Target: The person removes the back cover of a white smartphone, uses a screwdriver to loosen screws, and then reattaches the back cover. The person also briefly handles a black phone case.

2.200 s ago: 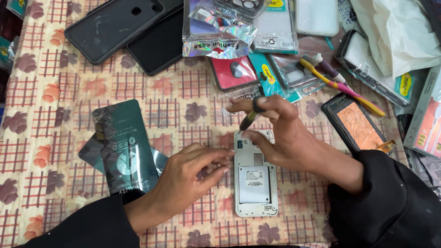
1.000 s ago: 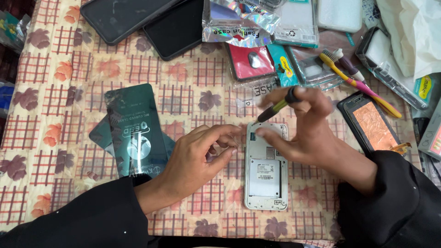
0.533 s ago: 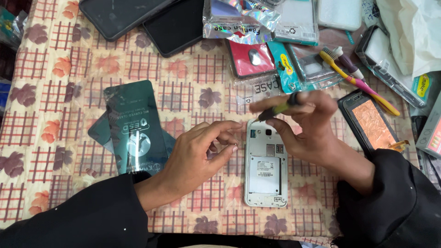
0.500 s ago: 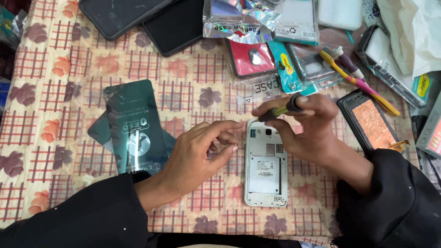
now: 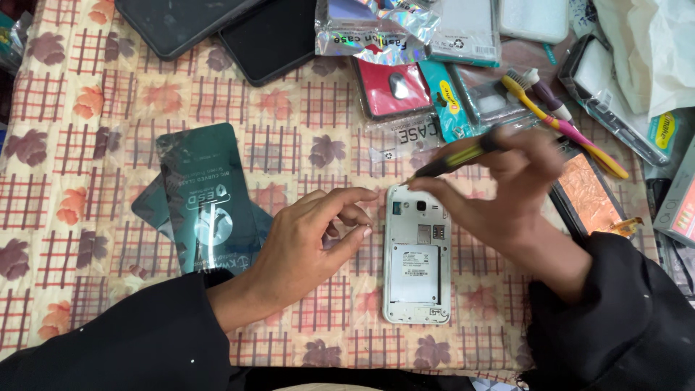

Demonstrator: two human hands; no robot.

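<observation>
Right hand point(image 5: 517, 192) pinches a screwdriver point(image 5: 457, 158), tip at the phone point(image 5: 418, 264)'s top-left corner. Phone lies lengthwise toward the person; left hand point(image 5: 308, 242) rests just beside it, fingers loosely curled, holding nothing.

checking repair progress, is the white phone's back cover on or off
Off. The white phone lies face down on the tablecloth with its inner frame, card slots and label exposed.

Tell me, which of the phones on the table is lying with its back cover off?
The white phone between the left hand and right hand: its back is open, showing the insides. The two dark phones at the top edge look closed.
</observation>
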